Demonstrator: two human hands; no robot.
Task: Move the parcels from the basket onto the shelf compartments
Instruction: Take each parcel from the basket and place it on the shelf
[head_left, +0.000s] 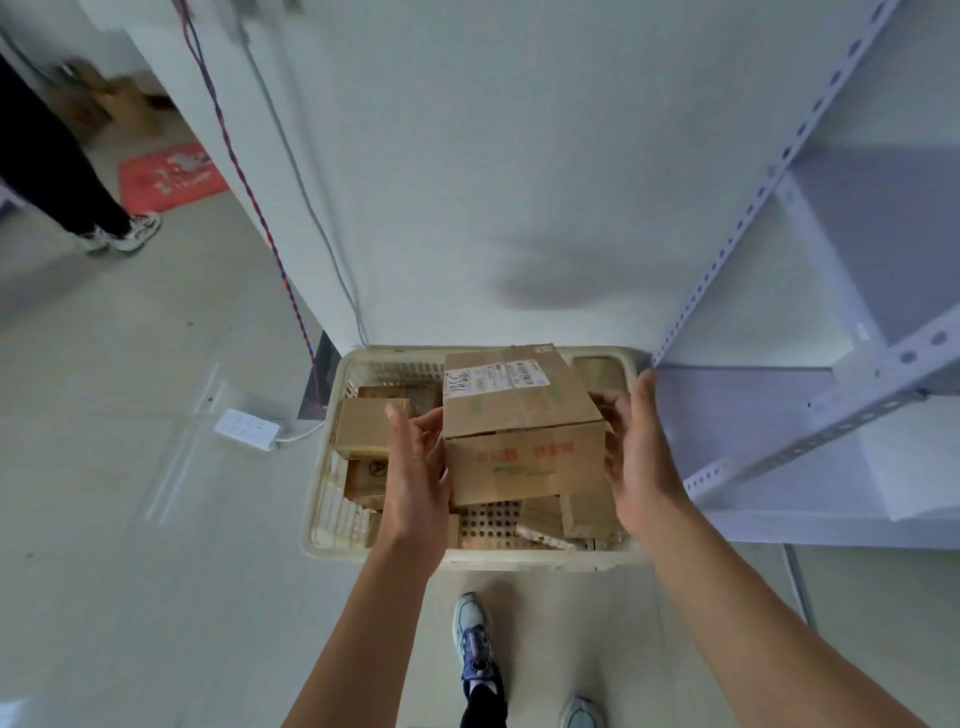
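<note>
A large cardboard parcel (519, 426) with a white label on top hangs above the cream plastic basket (322, 499) on the floor. My left hand (415, 478) holds its left side, and my right hand (636, 467) holds its right side, fingers curled round the edges. Several smaller cardboard parcels lie in the basket, among them one (366, 426) at the left. The white metal shelf (810, 415) stands just right of the basket, and the compartments in view hold nothing.
A white wall rises behind the basket, with a red-blue cord and a grey cable running down it. A white power strip (247, 428) lies on the floor at the left. Another person's legs (62, 171) stand at far left near a red mat.
</note>
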